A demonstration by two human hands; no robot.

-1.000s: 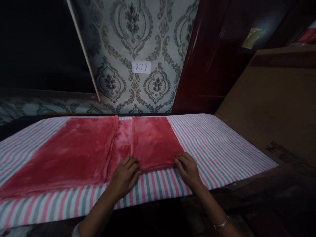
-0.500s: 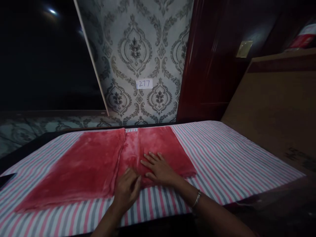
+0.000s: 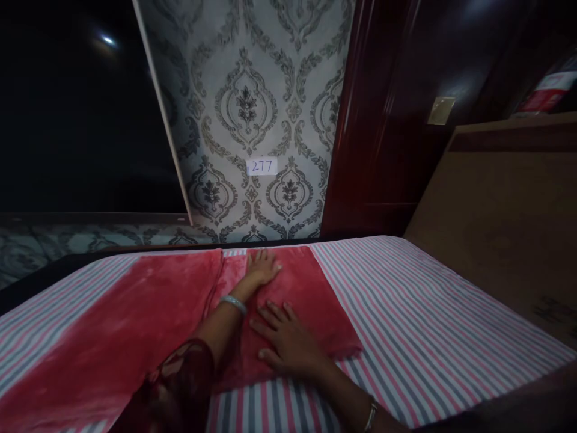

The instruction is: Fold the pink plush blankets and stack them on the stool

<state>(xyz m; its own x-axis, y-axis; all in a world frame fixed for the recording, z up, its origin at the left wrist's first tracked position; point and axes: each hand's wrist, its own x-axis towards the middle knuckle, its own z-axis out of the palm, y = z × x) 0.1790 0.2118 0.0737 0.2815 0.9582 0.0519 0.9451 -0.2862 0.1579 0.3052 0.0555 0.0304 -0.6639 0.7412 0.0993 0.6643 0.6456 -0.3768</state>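
Note:
A red plush blanket (image 3: 148,307) lies spread on a striped cloth, its left and right parts folded inward with a narrow gap between them. My left hand (image 3: 262,267) rests on the far end of the right folded part, near its inner edge, fingers spread. Nearer to me, my right hand (image 3: 288,340) lies flat on that same part with its fingers apart. My left forearm covers some of the gap and the near edge.
The pink, grey and white striped cloth (image 3: 406,313) covers the table. A large cardboard box (image 3: 505,228) stands at the right, with a red-labelled bottle (image 3: 547,93) above it. Behind are a dark screen (image 3: 85,120) and a patterned wall with a paper label (image 3: 262,166).
My left hand has moved from the near edge to the far end of the right folded part, and its fingers have opened. My right hand stays on the blanket. The view has tilted up slightly.

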